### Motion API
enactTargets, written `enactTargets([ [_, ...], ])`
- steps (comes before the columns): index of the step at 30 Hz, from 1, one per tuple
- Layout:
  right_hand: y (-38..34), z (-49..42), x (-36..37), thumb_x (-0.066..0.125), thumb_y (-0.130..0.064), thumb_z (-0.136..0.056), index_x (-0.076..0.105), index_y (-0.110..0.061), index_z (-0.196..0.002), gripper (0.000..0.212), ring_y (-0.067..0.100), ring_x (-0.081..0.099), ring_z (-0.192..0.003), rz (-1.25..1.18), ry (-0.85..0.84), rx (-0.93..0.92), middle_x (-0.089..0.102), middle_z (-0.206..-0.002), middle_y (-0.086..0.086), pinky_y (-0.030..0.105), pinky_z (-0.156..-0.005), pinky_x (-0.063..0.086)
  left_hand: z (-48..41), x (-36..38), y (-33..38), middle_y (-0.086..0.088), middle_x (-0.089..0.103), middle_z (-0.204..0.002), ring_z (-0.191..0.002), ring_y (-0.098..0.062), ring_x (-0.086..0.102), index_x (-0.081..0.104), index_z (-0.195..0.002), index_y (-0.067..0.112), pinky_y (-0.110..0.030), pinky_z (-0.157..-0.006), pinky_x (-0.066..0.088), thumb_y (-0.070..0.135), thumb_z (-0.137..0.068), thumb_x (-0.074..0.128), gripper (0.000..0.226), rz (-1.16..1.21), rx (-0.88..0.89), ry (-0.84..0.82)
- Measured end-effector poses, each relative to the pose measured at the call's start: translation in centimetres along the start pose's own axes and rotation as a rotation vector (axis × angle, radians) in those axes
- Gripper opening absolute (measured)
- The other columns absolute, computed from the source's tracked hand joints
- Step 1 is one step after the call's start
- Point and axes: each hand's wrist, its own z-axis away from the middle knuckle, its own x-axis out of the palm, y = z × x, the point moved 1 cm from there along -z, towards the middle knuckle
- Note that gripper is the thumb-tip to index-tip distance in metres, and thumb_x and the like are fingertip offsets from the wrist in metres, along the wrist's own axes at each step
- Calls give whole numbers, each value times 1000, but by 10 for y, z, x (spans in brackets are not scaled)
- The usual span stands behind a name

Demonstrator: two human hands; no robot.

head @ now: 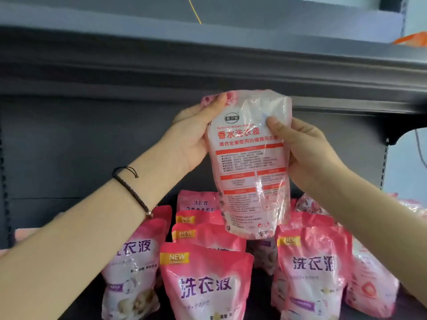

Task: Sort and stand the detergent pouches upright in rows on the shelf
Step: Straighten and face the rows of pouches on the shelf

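I hold one pink and white detergent pouch (250, 167) upright in the air, its printed back side with red text facing me. My left hand (196, 137) grips its upper left edge and top corner. My right hand (305, 146) grips its right edge, thumb on the front near the top. Below it, several pink pouches stand upright in rows on the dark shelf: a left row (132, 269), a middle row (203, 282) and a right row (312, 271).
The dark shelf back panel (80, 146) rises behind the pouches. The grey shelf above (208, 65) overhangs just over the held pouch. More pouches lie at the far right (372, 278). A slotted upright (384, 162) bounds the right side.
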Motion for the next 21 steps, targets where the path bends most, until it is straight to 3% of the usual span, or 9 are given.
enactTargets([
  [4,-7,30,-29,62,-19,-90,67,-6,-103,19,26,74,-81,-28,48,12,75,-93,11,37,-61,60,22,25,-23,-11,71,-111,-95,-21,70,65,-116,3,-32,-81,59,24,-92,61,32,-36,-31,-33],
  [7,-13,43,-56,61,-19,-90,67,-5,-102,19,26,74,-81,-44,66,-2,75,-93,11,37,-62,60,37,47,-44,-7,74,-106,-97,-19,71,66,-114,6,-29,-83,58,30,-94,56,33,-135,-29,-81],
  [12,-20,61,-118,63,-21,-90,67,-5,-100,19,24,74,-81,-55,102,-82,75,-93,10,36,-64,59,69,88,-102,-8,71,-114,-106,-21,68,63,-121,9,-35,-91,55,27,-97,51,33,-230,-4,-205],
  [21,-13,74,-246,62,-21,-90,69,-10,-95,14,24,74,-82,-54,23,-10,75,-93,10,35,-65,60,98,176,-215,-6,73,-108,-102,-19,69,66,-113,13,-36,-87,57,27,-96,49,28,-98,76,-41],
])
